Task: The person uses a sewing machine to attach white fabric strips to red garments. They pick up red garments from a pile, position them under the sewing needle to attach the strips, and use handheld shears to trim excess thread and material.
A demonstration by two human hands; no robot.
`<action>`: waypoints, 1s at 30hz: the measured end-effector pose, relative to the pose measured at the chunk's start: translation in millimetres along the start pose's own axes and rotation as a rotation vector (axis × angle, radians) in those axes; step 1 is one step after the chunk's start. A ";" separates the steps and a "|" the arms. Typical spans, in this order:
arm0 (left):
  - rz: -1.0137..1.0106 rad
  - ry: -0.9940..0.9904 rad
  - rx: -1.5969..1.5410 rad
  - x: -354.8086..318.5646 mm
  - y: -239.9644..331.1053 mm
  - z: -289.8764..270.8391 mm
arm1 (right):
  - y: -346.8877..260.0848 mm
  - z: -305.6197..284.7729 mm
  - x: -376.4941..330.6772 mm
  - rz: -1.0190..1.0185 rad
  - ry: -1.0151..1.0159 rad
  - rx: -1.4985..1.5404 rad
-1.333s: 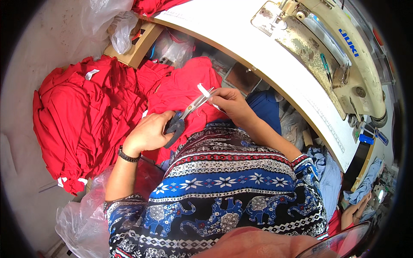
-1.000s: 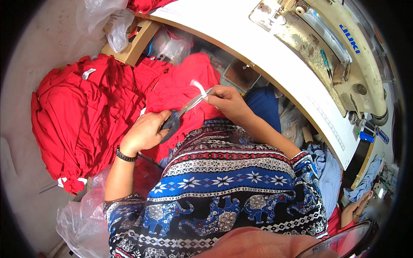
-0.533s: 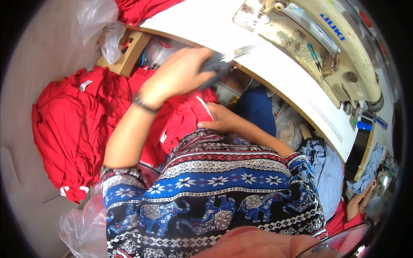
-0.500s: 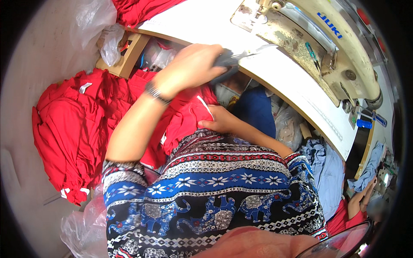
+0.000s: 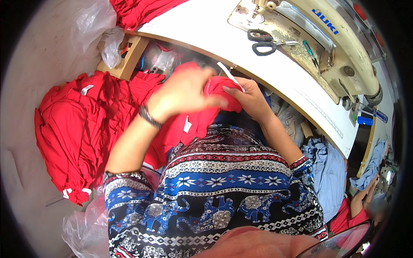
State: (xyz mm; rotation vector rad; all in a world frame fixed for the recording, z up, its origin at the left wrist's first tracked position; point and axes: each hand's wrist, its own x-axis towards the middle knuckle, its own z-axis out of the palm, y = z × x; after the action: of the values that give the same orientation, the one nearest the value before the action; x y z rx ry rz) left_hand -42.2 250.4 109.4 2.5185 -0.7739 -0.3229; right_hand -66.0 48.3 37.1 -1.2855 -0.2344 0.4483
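A red garment (image 5: 195, 120) with a white label strip (image 5: 230, 75) lies across my lap below the sewing table's edge. My right hand (image 5: 248, 98) pinches the cloth just under that strip. My left hand (image 5: 183, 91), blurred with motion, grips the same cloth right beside it. Black-handled scissors (image 5: 263, 42) lie on the bed of the sewing machine (image 5: 327, 47), away from both hands.
A heap of red garments (image 5: 73, 129) lies on the floor to my left. A cardboard box (image 5: 127, 56) and clear plastic bags (image 5: 97, 26) sit by the white table (image 5: 275, 73). Blue cloth (image 5: 329, 172) is piled at my right, where another person's arm (image 5: 361, 200) shows.
My left hand lifted the scissors to the sewing machine, left them there, and came back down onto the red garment. My right hand kept hold of the cloth.
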 end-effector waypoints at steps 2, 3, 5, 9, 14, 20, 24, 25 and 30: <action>-0.078 0.159 0.072 -34.2 -9.7 23.1 | -8.5 7.4 7.9 -0.069 -0.018 -0.079; -0.143 0.266 0.109 -46.9 -17.0 22.3 | -17.3 10.6 12.3 -0.146 0.003 -0.144; -0.245 0.470 0.134 -73.1 -27.8 -18.2 | -39.6 12.5 17.7 -0.171 0.095 -0.108; -0.056 0.956 0.413 -105.6 -35.1 -86.2 | -103.6 24.7 28.8 -0.456 0.107 0.088; -0.308 0.957 0.472 -105.5 -75.6 -145.1 | -150.0 33.3 90.5 -0.871 0.184 -0.240; -0.106 1.029 0.147 -156.4 -30.3 -190.8 | -169.1 52.4 64.5 -0.973 0.100 -0.325; -0.054 0.550 0.324 -208.6 5.3 -146.6 | -145.9 20.4 7.9 -0.838 0.104 -0.454; -0.030 0.461 0.328 -217.3 9.3 -131.1 | -143.1 10.3 -4.0 -0.832 0.001 -0.510; -0.042 -0.282 -0.594 -201.8 20.9 -98.9 | -140.8 0.8 -29.6 -0.491 -0.289 -0.586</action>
State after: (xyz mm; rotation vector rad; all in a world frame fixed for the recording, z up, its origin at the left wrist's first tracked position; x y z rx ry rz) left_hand -180.8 389.3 221.1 1.9503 -0.6107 -0.8063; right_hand -65.9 5.9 174.5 -1.6620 -0.9562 0.1368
